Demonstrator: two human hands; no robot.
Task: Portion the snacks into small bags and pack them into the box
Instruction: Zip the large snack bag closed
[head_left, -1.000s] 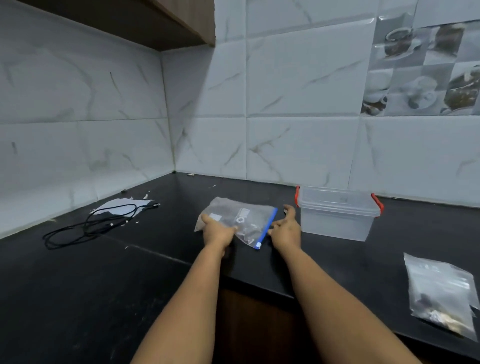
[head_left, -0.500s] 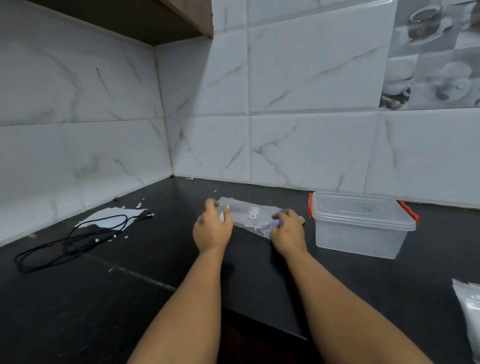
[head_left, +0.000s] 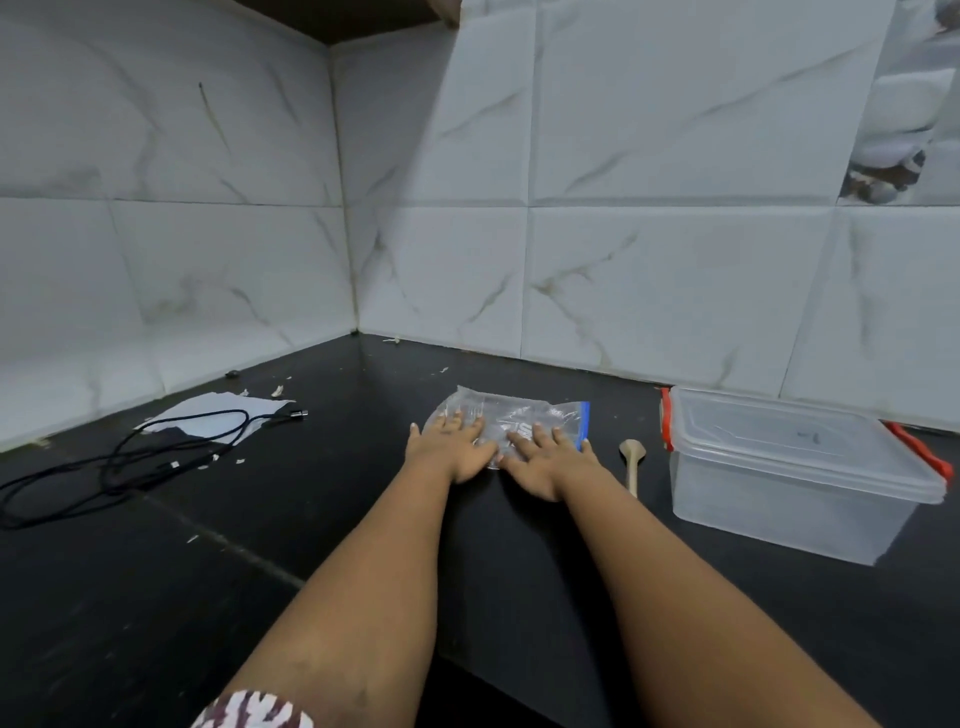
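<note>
My left hand (head_left: 453, 451) and right hand (head_left: 546, 460) press flat, fingers straight, on the clear zip bag (head_left: 524, 423) beside the lidded plastic box (head_left: 795, 474).

Both hands now lying flat on bag (head_left: 511, 421), fingers straight, no longer gripping its edges: left hand (head_left: 453, 449) pressing near end, right hand (head_left: 546, 462) pressing beside blue zip strip. Bag lying flattened on counter (head_left: 332, 499), zip end now pointing toward box (head_left: 795, 467). Wooden spoon (head_left: 632, 460) now showing between right hand and box, hidden before. Second bag at right edge now lying out of view.
</note>
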